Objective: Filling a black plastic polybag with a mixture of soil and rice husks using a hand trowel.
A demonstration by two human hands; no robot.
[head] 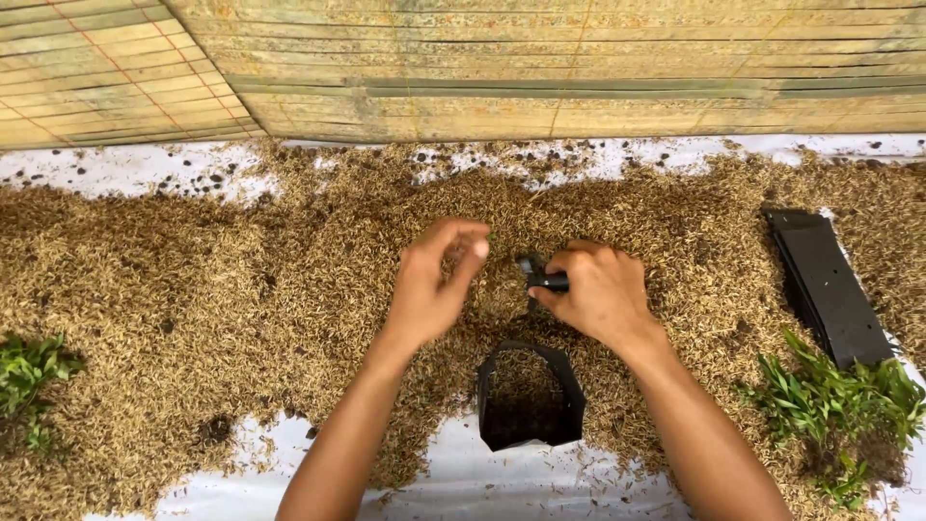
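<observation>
head view: right hand (600, 294) pinched a small dark tool (543, 281) in a closed grip; left hand (431, 285) hovered with fingers loosely curled, holding nothing visible. open black bag (569, 386) stood below on husks (193, 289), part-filled. judged thin, floppy, light: take it by the rim.

matt black plastic grow bag (530, 397), rough dry husk bed (193, 289), woven bamboo mat (579, 68)
</observation>
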